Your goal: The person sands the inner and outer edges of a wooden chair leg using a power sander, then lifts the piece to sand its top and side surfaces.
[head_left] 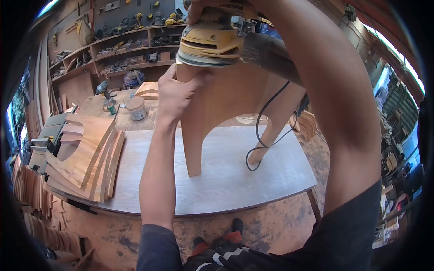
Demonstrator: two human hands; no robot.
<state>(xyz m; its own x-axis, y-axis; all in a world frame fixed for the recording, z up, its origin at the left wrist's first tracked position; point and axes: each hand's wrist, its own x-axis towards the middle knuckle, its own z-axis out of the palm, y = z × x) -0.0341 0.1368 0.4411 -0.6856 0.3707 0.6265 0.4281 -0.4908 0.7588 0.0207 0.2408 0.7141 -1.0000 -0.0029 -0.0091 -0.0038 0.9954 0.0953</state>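
Note:
Near the top of the head view, my right hand [195,11] is wrapped over a yellow and black power sander [210,41], partly cut off by the frame. The sander's pad rests on the top edge of a curved wooden panel [226,97] that stands upright on its two legs. My left hand [177,94] grips the panel's left edge just below the sander, its thumb across the near face. From the sander a dark hose [273,54] runs right, behind my forearm. A black cord [258,131] loops down by the panel's right leg.
The panel stands on a pale board [149,180] on the bench. At left lean several cut wooden panels [86,149]. Behind are a tub [135,108], a drill [105,94] and shelves of tools [122,54]. More curved wood pieces [307,125] lie at right.

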